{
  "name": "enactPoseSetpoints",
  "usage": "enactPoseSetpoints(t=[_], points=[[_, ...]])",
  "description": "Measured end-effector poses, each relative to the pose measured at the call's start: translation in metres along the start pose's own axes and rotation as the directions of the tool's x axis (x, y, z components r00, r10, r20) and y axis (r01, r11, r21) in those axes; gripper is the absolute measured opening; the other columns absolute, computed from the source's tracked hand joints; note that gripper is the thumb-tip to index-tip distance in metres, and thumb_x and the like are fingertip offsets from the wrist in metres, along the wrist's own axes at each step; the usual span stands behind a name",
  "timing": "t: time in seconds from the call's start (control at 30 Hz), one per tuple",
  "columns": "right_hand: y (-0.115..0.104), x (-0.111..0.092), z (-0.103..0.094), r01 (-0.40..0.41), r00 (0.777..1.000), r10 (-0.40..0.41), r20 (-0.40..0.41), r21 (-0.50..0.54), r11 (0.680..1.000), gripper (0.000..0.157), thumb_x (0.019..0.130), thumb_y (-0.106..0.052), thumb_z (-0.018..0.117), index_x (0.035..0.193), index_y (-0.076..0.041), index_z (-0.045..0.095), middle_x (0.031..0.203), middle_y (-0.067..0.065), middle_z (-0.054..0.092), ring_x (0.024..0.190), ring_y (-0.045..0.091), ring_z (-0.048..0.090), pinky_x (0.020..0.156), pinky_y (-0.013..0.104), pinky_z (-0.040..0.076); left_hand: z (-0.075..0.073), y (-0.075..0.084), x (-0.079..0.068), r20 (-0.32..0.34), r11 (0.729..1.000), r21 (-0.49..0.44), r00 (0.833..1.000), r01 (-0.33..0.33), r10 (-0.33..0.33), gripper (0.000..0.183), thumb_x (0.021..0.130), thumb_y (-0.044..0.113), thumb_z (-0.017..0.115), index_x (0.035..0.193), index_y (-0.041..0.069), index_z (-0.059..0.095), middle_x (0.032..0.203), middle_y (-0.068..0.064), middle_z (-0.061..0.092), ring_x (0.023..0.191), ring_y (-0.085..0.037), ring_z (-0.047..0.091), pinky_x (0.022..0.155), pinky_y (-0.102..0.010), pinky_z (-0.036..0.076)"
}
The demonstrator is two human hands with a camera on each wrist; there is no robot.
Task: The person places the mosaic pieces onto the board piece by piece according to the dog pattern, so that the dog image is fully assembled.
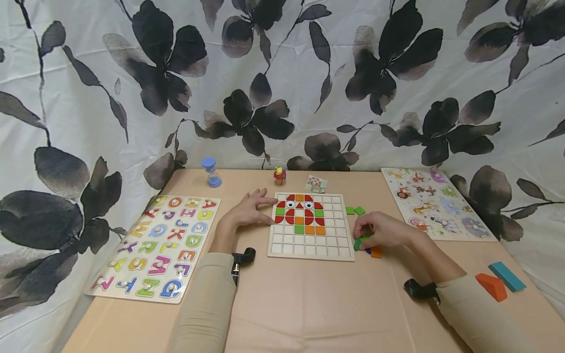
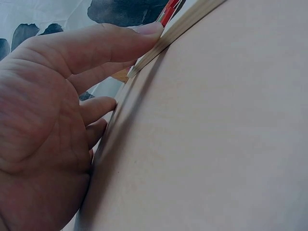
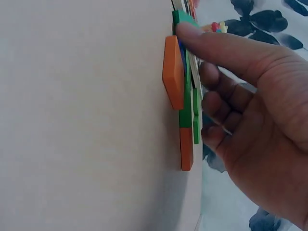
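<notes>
A white gridded board (image 1: 282,247) lies mid-table, with red, orange, green and white tiles forming an owl-like figure on its upper part. At its left edge, my left hand (image 1: 249,208) touches the rim with thumb and forefinger extended; in the left wrist view the thumb (image 2: 144,33) rests against the board's edge. Beside the board's lower right, my right hand (image 1: 386,229) pinches a green tile (image 1: 359,242). In the right wrist view, the thumb lies on that green tile (image 3: 180,18). Orange tiles (image 3: 173,72) and a mostly hidden blue one sit under this hand.
Two green tiles (image 1: 354,211) lie right of the board. An alphabet board (image 1: 154,245) is at left, an animal board (image 1: 441,203) at right. Behind stand a blue sand timer (image 1: 212,172), a small figurine (image 1: 279,175) and a picture card (image 1: 316,184). Orange (image 1: 491,287) and blue (image 1: 507,277) blocks lie front right.
</notes>
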State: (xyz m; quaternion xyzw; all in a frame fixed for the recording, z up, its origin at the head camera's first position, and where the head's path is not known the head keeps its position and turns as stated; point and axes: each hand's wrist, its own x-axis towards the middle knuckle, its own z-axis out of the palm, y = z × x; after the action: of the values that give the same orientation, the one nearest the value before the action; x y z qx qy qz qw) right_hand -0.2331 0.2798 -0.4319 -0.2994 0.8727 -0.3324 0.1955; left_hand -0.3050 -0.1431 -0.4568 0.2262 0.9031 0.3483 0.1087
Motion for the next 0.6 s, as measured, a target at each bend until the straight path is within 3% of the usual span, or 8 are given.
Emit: enactPoseSetpoints(t=[0.23,0.4,0.6], points=[[-0.003,0.006,-0.006,0.019,0.999,-0.012,-0.048,0.13,0.991,0.012,0.082,-0.019,0.077,0.087,-0.013,0.068,0.075,0.004,0.062,0.068,0.018,0.052,0.058,0.024,0.044,-0.001,0.002,-0.001,-0.004,1.0,-0.002,1.0,-0.01,0.01,0.07,0.07,0.037,0.082,0.135,0.025,0.058,0.159,-0.012,0.019,0.148,-0.031,0.003,0.119,-0.049,-0.004],[-0.017,0.021,-0.004,0.057,0.992,-0.034,-0.123,0.189,0.98,0.015,0.086,-0.016,0.072,0.099,-0.009,0.072,0.092,0.006,0.07,0.076,0.026,0.059,0.062,0.024,0.05,-0.001,0.002,-0.001,-0.002,1.0,-0.01,1.0,-0.003,0.003,0.071,0.069,0.035,0.083,0.135,0.024,0.058,0.159,-0.011,0.018,0.148,-0.03,0.003,0.118,-0.05,-0.005],[-0.03,0.041,0.007,0.062,0.985,-0.048,-0.167,0.081,0.995,0.011,0.084,-0.016,0.074,0.095,-0.016,0.076,0.096,-0.001,0.072,0.081,0.02,0.059,0.066,0.023,0.052,0.0,0.002,-0.001,0.0,1.0,-0.014,1.0,0.003,-0.003,0.071,0.069,0.035,0.083,0.135,0.025,0.058,0.16,-0.01,0.018,0.148,-0.028,0.002,0.119,-0.048,-0.005]])
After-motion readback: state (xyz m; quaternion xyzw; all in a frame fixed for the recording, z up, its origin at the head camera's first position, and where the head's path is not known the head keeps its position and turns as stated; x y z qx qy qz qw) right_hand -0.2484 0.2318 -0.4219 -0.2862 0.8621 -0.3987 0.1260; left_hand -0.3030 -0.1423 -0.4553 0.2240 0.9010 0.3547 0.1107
